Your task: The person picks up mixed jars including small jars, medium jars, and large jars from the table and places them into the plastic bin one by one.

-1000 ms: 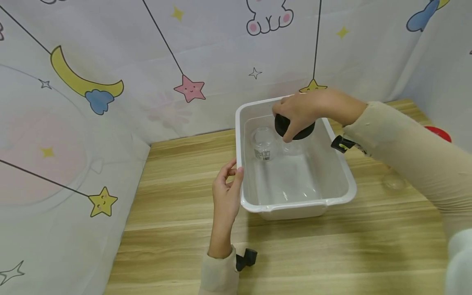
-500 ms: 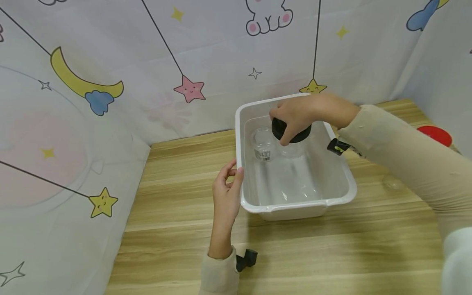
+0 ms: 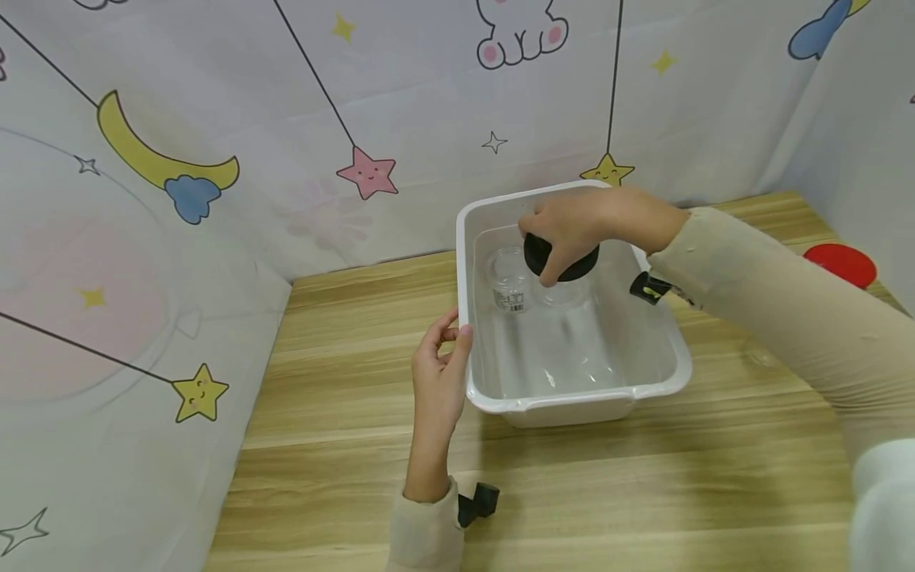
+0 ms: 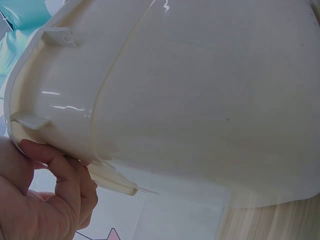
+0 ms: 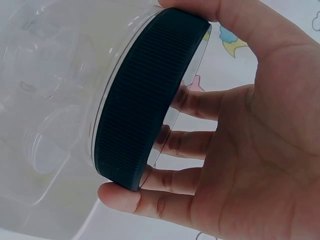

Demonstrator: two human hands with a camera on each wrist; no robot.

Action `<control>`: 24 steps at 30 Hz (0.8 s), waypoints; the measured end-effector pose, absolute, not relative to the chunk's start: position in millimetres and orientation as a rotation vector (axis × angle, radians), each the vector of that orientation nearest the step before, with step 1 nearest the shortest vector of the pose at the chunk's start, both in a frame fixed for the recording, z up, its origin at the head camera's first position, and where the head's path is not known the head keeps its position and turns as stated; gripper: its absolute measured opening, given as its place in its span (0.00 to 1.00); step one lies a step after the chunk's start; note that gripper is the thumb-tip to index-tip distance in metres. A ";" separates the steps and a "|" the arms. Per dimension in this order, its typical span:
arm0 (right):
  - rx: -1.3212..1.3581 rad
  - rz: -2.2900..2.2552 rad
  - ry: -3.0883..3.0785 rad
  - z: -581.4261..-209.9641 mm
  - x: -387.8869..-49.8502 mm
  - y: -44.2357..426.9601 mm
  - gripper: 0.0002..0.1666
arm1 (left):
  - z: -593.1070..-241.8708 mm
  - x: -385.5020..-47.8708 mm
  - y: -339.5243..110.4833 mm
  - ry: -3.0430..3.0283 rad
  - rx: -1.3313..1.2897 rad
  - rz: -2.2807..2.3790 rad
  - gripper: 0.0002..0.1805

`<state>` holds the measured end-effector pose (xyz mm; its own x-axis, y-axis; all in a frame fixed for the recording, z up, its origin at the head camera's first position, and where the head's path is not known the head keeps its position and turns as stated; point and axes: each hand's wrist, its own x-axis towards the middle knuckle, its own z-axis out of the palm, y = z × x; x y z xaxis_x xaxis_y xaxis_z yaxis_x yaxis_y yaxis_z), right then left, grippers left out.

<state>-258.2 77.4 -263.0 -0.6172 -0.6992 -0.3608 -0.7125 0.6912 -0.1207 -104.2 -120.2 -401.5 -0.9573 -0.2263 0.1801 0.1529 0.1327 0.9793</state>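
A white tub (image 3: 579,403) stands on the wooden table. My left hand (image 3: 439,373) grips its left rim, thumb on top and fingers curled beneath; the left wrist view shows that hand (image 4: 50,195) at the tub's outer wall (image 4: 200,90). Over the tub's far part, my right hand (image 3: 572,230) holds a black ribbed lid (image 3: 572,266) by its edge. In the right wrist view the lid (image 5: 145,95) sits on a clear jar, thumb and fingers around the lid. Another clear jar (image 3: 509,282) with a printed label lies inside the tub, left of the held one.
A red round object (image 3: 842,264) lies on the table at the right, beyond my right sleeve. Near that forearm is a faint clear item (image 3: 761,353). A patterned cloth (image 3: 422,95) hangs behind the table (image 3: 343,445).
My right hand has moved slightly left and down toward the near side, carrying the black-lidded jar. More of the red object shows. The left hand and the tub have stayed put.
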 end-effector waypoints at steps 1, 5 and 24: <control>-1.100 0.052 2.521 -263.6 -258.3 77.0 0.36 | -401.7 -104.1 -120.3 -2.127 0.071 -1.897 0.20; -1.092 0.057 2.512 -265.4 -258.4 75.0 0.38 | -402.3 -103.9 -120.6 -2.129 0.070 -1.894 0.20; -1.080 0.048 2.481 -274.6 -259.5 66.2 0.38 | -402.9 -104.1 -120.4 -2.146 0.064 -1.865 0.20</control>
